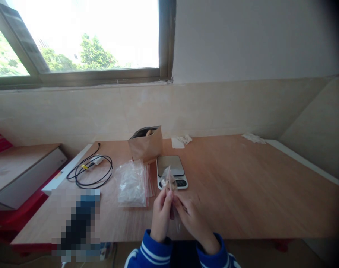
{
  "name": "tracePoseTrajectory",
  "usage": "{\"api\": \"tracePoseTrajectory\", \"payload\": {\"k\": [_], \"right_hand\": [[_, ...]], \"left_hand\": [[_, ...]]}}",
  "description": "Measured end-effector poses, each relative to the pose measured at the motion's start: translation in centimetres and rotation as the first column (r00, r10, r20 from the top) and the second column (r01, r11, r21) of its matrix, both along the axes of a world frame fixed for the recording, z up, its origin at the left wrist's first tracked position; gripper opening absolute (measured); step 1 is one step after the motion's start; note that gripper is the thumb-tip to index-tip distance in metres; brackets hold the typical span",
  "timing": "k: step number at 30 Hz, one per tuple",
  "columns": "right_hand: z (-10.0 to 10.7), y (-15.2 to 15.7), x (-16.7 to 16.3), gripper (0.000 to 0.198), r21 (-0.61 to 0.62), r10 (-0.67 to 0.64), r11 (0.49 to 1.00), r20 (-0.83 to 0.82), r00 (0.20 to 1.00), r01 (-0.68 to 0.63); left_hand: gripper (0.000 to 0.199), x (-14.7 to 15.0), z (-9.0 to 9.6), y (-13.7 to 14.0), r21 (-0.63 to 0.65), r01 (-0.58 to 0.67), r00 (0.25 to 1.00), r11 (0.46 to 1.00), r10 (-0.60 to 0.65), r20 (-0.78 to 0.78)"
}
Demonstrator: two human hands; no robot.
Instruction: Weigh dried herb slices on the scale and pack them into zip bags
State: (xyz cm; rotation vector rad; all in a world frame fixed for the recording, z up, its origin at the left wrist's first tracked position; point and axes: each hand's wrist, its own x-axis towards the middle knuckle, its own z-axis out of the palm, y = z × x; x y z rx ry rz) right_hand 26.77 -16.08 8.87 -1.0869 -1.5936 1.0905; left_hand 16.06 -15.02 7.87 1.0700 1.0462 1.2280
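Both hands are together near the table's front edge, pinching a small clear plastic zip bag (169, 178) with something brownish inside. My left hand (161, 208) grips the bag with thumb and fingers closed. My right hand (188, 212) is closed on the same bag from the other side, and part of the plastic hangs below the fingers. Just behind the bag lies a white kitchen scale (171, 163) with a metal plate and dark display, partly covered by the bag. To the left rests a stack of clear zip bags (132, 186) with red edges.
A brown paper pouch (145, 147) stands open behind the bags, with brown pieces showing at its mouth. A coiled black cable (89, 178) with a white adapter (97, 160) lies at left. Crumpled tissue (184, 139) sits near the wall. A blurred-out item (80, 219) is front left.
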Motion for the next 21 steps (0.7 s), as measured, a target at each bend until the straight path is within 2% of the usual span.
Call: {"api": "tracePoseTrajectory", "payload": {"k": [7,10,14,18,21], "right_hand": [[-0.3,0.0,-0.3,0.040,-0.009,-0.006,1.000,-0.027,1.000,0.006],[-0.4,0.0,-0.3,0.037,0.016,-0.058,0.998,-0.009,0.998,0.058],[-0.9,0.1,-0.7,0.036,0.085,-0.134,0.988,0.052,0.990,0.129],[-1.3,0.2,-1.6,0.038,0.161,-0.212,0.967,0.089,0.973,0.196],[-1.8,0.5,-1.3,0.039,0.150,-0.285,0.950,0.048,0.957,0.275]], "left_hand": [[0.053,-0.3,-0.3,0.3,-0.015,0.013,1.000,1.000,-0.013,-0.006],[0.054,-0.5,-0.7,0.3,0.008,0.022,0.999,1.000,-0.022,-0.025],[0.043,-0.7,-0.8,0.2,0.065,0.036,0.996,0.997,-0.031,-0.080],[0.039,-0.7,-0.6,0.0,0.096,0.017,0.996,0.995,-0.008,-0.094],[0.040,-1.3,-0.7,0.3,0.090,-0.040,0.996,0.995,0.047,-0.075]]}}
